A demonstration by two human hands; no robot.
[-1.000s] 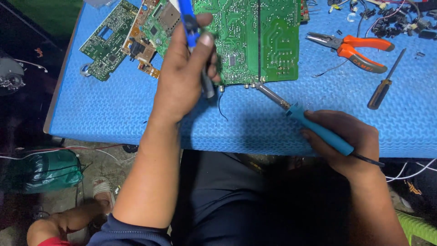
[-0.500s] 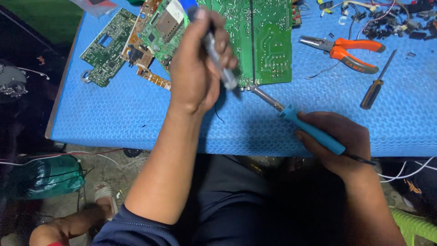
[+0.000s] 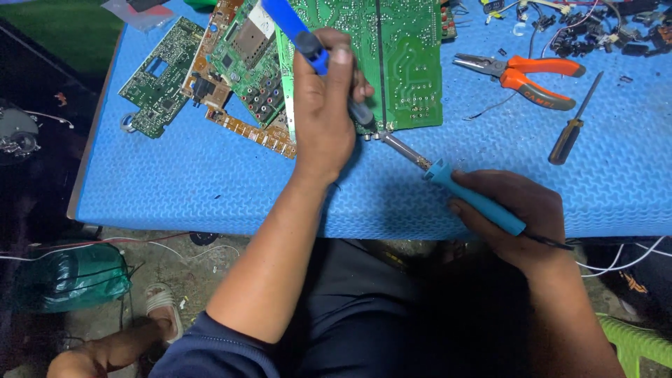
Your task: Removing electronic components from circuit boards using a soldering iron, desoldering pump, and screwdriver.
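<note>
Blue foam matting is covering the bench [image 3: 210, 189], cushioning a large green circuit board [image 3: 406, 63] lying solder-side up. Left hand [image 3: 323, 112] is closing its fingers around a blue suction pump [image 3: 294, 31], its nozzle touching the board's lower edge. Right hand [image 3: 518, 217] is gripping a blue-handled soldering iron [image 3: 448, 178], tip angled to that same joint so both tools are meeting there.

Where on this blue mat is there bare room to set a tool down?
Bare mat lies below the circuit boards, left of the left hand, and right of the screwdriver. Crowded: top right, pliers and wire clutter.
</note>
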